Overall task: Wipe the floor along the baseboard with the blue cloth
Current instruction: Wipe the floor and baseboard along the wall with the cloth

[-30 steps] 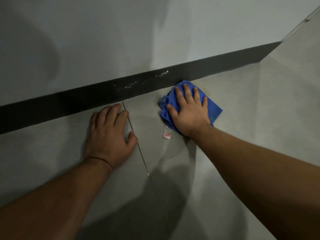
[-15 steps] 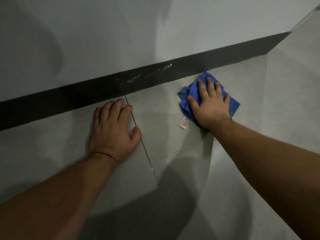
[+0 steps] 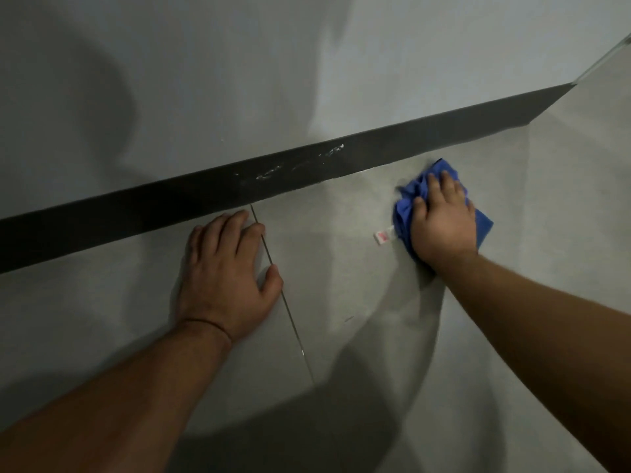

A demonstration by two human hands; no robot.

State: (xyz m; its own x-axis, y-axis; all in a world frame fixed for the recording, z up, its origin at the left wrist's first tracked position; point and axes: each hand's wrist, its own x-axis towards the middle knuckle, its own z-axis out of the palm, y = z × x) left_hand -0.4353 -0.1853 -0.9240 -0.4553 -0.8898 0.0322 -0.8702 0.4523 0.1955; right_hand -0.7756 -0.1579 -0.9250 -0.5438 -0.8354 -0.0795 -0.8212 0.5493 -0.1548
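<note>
The blue cloth lies bunched on the grey floor, close to the dark baseboard. My right hand presses flat on top of it, fingers pointing at the baseboard, and covers most of it. A small white tag sticks out of the cloth on the left. My left hand rests palm-down on the floor to the left, fingers spread, holding nothing, its fingertips near the baseboard and over a tile joint.
A grey wall rises above the baseboard, which carries whitish scuff marks. At the far right the baseboard ends at a corner. Shadows of my arms and body fall across the floor.
My right hand has slid the cloth to the right along the baseboard, away from the tile joint. My left hand has stayed planted on the floor.
</note>
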